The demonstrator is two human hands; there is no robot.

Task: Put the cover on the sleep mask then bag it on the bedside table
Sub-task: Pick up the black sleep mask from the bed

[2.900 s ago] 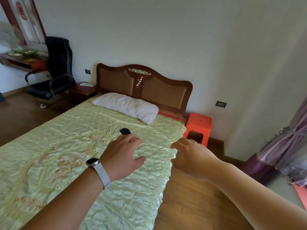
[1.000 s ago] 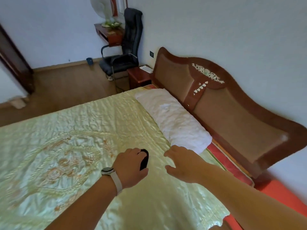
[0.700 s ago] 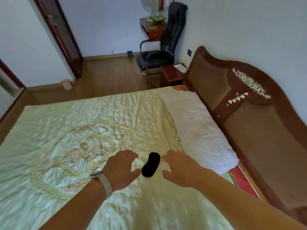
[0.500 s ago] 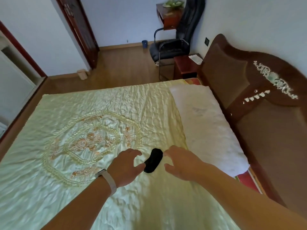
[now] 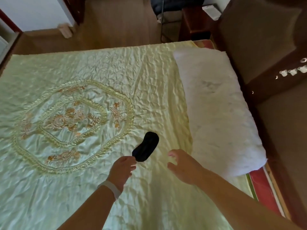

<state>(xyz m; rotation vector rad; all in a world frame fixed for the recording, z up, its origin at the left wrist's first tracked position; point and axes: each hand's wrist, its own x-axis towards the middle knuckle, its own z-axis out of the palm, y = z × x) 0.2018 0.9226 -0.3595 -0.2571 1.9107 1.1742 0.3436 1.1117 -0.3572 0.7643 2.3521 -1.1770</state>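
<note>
A black sleep mask (image 5: 146, 146) lies flat on the pale green quilted bedspread (image 5: 99, 63), just left of the pillow. My left hand (image 5: 122, 169), with a white band on the wrist, reaches over the bed, and its fingertips touch the mask's near end. The mask is not lifted. My right hand (image 5: 181, 165) hovers to the right of the mask with its fingers spread, holding nothing. A dark wooden bedside table (image 5: 195, 22) stands beyond the bed's far corner, with a white item (image 5: 211, 9) on top. No cover or bag can be made out.
A white pillow (image 5: 216, 110) lies along the brown headboard (image 5: 265, 47) on the right. A black office chair (image 5: 167, 9) stands next to the bedside table. Wooden floor runs beyond the bed's far edge.
The view has tipped down over the bed. My left hand has slid to the mask's near end and now touches it. My right hand has drawn back a little to the right.
</note>
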